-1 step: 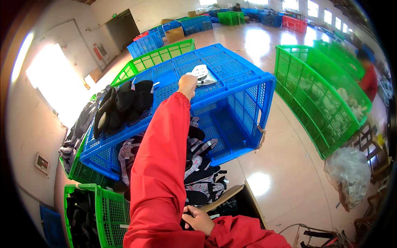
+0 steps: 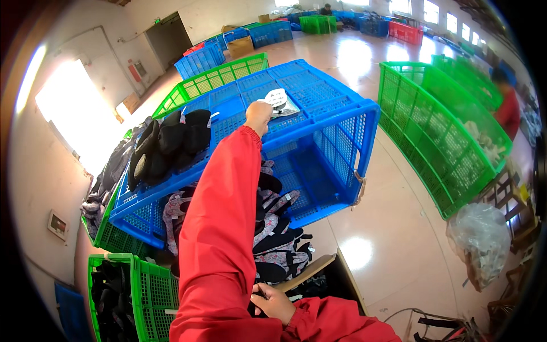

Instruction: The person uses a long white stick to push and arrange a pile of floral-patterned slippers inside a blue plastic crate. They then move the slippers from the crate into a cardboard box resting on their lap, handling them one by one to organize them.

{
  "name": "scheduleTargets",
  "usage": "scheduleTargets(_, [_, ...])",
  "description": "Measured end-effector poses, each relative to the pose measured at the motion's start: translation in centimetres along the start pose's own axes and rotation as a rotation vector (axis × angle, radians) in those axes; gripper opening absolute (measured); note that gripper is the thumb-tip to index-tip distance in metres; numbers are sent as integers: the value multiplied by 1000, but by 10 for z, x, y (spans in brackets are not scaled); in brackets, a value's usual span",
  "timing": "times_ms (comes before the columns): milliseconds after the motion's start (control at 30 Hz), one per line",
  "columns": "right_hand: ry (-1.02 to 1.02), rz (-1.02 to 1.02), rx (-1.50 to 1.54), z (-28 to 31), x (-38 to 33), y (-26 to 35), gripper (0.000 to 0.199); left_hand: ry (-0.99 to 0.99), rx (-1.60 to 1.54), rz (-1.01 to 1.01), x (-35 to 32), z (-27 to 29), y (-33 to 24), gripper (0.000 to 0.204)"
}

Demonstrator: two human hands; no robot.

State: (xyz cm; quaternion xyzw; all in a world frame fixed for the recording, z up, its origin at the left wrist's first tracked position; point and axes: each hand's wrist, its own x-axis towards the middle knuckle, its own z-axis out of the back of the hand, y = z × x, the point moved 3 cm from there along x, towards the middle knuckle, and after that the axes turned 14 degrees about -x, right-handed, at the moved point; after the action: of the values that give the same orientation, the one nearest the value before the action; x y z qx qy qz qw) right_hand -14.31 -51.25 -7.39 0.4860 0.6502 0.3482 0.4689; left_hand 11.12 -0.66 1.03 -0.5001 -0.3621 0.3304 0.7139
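Observation:
My left hand (image 2: 259, 115) reaches forward over a blue plastic crate (image 2: 336, 105) that lies turned over. Its fingers are closed at the left edge of a white tag (image 2: 277, 98) with dark print, which rests on a small clear plastic packet (image 2: 289, 109). My right hand (image 2: 274, 304) is low near my body, fingers curled round something dark that the hand and left sleeve mostly hide. Black padded pieces (image 2: 174, 137) lie on the crate's left side. Flower-patterned and black pieces (image 2: 279, 251) are heaped below the crate's open side.
An open cardboard box (image 2: 342, 279) stands by my right forearm. A green crate (image 2: 154, 290) with black pieces is at the lower left. More green crates (image 2: 433, 142) stand to the right, near a person in red (image 2: 507, 111). A clear plastic bag (image 2: 481, 236) lies right.

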Motion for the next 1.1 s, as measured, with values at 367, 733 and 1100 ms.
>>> scheduleTargets(367, [-65,37,46,7,5,-8,20,-49,500,-893,-233,64,-141,34])
scheduleTargets(733, [-33,-9,-134,-25,-13,-9,18,-86,1231,-534,-283,241,-53,48])
scheduleTargets(1100, [16,47,-172,-50,-45,-11,20,-97,1392,-565,-269,230,-42,41])
